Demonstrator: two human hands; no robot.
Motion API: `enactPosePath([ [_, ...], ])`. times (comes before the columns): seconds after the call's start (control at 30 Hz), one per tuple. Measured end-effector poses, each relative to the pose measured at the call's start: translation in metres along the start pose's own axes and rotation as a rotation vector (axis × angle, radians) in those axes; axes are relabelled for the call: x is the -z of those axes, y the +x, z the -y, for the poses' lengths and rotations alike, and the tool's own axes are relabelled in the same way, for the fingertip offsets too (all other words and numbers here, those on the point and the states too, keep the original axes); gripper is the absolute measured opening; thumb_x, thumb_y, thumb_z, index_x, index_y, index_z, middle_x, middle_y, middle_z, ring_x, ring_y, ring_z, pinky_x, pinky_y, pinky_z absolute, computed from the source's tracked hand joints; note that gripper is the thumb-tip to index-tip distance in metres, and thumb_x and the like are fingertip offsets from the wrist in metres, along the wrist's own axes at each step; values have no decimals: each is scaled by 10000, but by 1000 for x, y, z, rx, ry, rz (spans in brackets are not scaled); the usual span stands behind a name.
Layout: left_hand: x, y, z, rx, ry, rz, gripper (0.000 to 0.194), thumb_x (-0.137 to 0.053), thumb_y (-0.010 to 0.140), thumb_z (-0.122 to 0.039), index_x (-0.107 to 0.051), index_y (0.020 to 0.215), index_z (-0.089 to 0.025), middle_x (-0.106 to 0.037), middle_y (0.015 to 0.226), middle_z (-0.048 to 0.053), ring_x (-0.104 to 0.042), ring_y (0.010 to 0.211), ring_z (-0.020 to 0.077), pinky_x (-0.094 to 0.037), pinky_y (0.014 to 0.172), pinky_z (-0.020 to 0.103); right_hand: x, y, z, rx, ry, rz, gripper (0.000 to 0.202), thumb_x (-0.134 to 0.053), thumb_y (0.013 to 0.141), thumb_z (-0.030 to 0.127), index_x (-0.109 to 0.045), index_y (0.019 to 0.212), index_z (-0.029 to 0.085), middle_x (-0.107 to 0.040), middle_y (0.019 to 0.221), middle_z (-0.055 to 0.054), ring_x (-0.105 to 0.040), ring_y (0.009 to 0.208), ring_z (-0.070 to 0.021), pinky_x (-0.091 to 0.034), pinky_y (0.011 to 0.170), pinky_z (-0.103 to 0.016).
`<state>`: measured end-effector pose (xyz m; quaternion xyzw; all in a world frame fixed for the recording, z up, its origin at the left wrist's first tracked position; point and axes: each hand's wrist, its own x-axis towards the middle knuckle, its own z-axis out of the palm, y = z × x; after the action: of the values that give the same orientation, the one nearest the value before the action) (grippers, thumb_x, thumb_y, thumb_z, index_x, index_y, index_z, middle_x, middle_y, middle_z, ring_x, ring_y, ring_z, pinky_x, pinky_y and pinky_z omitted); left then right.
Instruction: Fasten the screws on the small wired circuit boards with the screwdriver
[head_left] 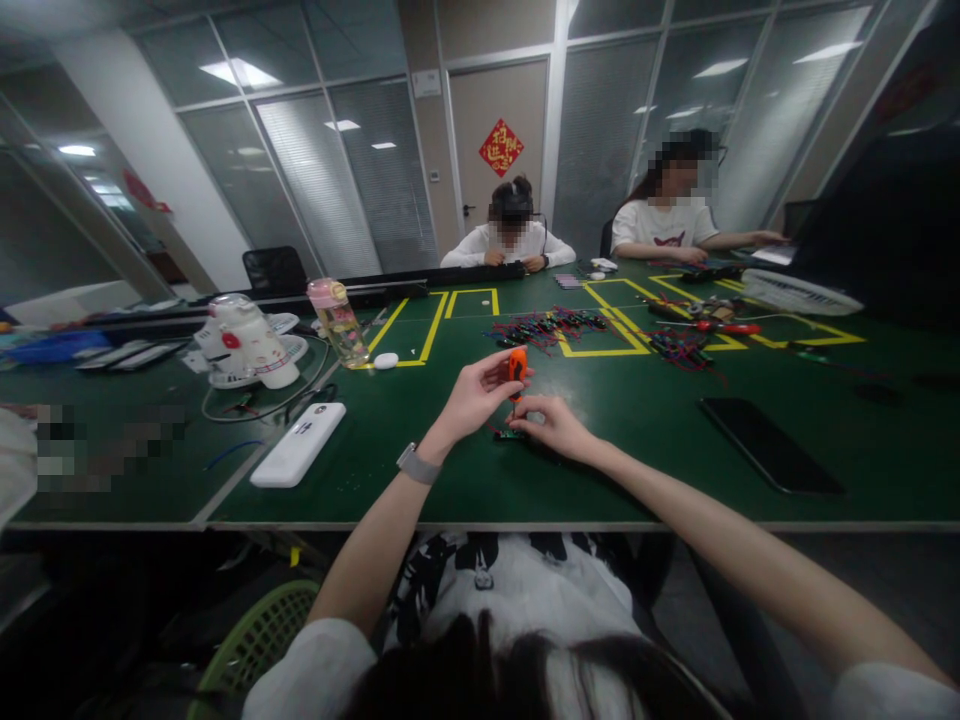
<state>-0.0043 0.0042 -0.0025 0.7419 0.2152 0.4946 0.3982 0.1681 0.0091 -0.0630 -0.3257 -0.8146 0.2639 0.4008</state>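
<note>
My left hand (480, 392) is closed around the orange and black handle of a screwdriver (517, 365), held upright with its shaft pointing down. Just below the tip, a small green circuit board (508, 435) lies on the table, partly covered by fingers. My right hand (556, 425) is beside it, thumb and fingers pinched together at the lower shaft and the board. What exactly those fingertips grip is too small to make out.
Piles of wired circuit boards (551, 328) lie ahead on the green table (622, 480), among yellow tape outlines. A black phone (769, 445) is at right; a white power bank (298, 446), a bottle (339, 325) and a white jug (244, 340) are left. Two people sit opposite.
</note>
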Motion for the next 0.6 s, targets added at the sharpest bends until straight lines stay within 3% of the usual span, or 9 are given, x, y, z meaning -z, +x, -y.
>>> enactPosePath([
  [0.23, -3, 0, 1, -57, 245, -189, 516, -712, 742, -125, -575, 1228, -233, -635, 961, 22, -604, 774, 117, -535, 673, 212, -3, 0, 3, -56, 44, -2, 139, -634, 822, 261, -739, 857, 176, -749, 874, -59, -684, 833, -217, -513, 820, -338],
  [0.43, -7, -1, -5, -96, 333, -183, 470, -732, 728, -129, -598, 1165, -237, -600, 960, 12, -567, 773, 124, -498, 665, 207, -7, 4, 4, -97, 124, -97, 184, -690, 782, 332, -732, 796, 154, -736, 793, -47, -674, 783, -213, -510, 803, -329],
  [0.6, -6, -1, -7, -68, 382, -166, 507, -714, 745, -119, -580, 1216, -249, -609, 974, 13, -557, 732, 108, -493, 647, 194, -4, 3, -1, -47, 57, 30, 184, -718, 762, 316, -740, 853, 158, -729, 810, -50, -661, 762, -193, -511, 761, -306],
])
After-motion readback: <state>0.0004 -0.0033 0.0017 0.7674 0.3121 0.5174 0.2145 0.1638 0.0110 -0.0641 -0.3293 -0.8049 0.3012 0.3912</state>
